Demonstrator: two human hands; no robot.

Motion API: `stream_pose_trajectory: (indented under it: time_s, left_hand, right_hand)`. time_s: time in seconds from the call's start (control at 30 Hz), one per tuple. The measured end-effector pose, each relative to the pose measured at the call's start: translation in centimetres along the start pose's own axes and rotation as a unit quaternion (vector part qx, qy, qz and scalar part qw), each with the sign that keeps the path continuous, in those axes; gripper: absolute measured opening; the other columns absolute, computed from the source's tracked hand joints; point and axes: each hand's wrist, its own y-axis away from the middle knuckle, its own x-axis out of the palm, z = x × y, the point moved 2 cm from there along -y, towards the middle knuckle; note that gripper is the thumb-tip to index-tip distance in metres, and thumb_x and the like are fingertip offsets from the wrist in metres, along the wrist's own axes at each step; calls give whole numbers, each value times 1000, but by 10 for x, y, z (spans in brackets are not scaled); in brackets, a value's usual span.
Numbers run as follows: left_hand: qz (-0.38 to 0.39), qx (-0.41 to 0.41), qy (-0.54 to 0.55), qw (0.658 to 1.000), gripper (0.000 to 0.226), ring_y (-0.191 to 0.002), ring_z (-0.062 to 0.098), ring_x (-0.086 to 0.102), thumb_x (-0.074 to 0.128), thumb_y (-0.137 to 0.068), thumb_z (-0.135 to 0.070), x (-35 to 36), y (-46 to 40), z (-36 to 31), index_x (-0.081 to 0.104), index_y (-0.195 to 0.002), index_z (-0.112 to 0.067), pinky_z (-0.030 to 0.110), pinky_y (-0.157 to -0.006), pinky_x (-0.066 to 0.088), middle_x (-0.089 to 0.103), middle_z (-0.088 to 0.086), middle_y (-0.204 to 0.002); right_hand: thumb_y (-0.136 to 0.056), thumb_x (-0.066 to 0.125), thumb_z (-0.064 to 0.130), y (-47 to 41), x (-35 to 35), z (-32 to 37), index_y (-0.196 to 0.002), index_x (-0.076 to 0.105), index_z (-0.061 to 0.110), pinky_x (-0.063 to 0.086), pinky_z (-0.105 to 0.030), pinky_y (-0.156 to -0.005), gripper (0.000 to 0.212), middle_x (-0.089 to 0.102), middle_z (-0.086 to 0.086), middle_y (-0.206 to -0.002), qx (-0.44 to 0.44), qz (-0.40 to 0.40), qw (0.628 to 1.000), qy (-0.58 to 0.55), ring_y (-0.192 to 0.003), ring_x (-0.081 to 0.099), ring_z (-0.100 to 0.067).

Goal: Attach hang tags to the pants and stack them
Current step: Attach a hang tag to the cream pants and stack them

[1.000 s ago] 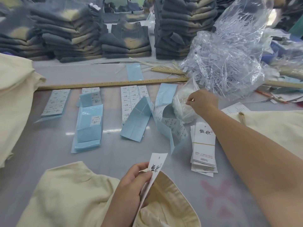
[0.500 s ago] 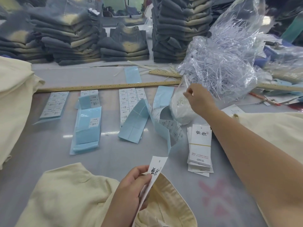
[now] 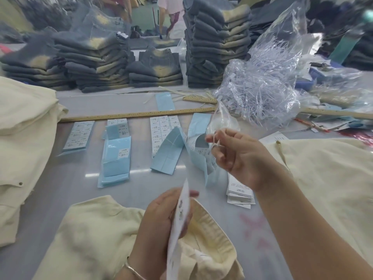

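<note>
Fingers of the right hand pinch a thin white string between thumb and forefinger, raised above the bench, the other fingers loosely curled. Lower down, the left hand grips a white hang tag edge-on, thumb and fingers closed around it, just above the open waistband of the cream pants lying on the near edge of the bench. A stack of hang tags sits on the bench under the right wrist. Blue-backed label sheets lie in a row further back, before a long wooden ruler. A clear plastic bag of string fasteners rests behind the right hand. More cream pants are piled at the left, and another cream pair lies at the right. Stacks of dark folded jeans stand along the far side.
</note>
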Motion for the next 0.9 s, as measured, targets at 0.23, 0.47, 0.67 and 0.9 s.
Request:
stream_pose_trajectory:
  time_s: [0.23, 0.47, 0.67, 0.9]
  left_hand:
    - [105, 22, -75, 991, 37, -55, 11, 63, 66, -78, -29, 26, 43, -19, 67, -114, -18, 19, -49, 49, 69, 5, -71]
    - [113, 45, -184, 975, 36, -57, 16, 54, 65, -84, -40, 9, 70, -7, 62, -77, -5, 23, -52, 41, 57, 7, -70]
    - [63, 11, -111, 992, 36, -50, 17, 53, 63, -82, -35, -26, 86, -10, 58, -81, 0, 21, -45, 44, 54, 9, -62]
    - [18, 20, -130, 991, 30, -59, 24, 57, 61, -87, -31, -38, 92, -11, 67, -84, -2, 28, -53, 49, 62, 18, -74]
  right_hand:
    - [-80, 63, 23, 72, 43, -17, -80, 57, 8, 28, -15, -42, 17, 41, 4, -51, 14, 35, 991, 130, -46, 32, -8]
    - [-84, 59, 21, 104, 42, -14, -81, 52, 6, 26, -14, -37, 17, 59, -10, -68, 39, 53, 982, 175, -39, 36, -10]
    - [-97, 51, 10, 124, 12, -17, -78, 49, 8, 24, -14, -40, 19, 52, -4, -63, 3, -58, 977, 204, -44, 31, -10]
    - [-95, 58, 8, 148, 6, -59, -90, 60, 13, 44, -21, -66, 7, 64, -1, -87, 51, -109, 870, 478, -76, 55, -14]
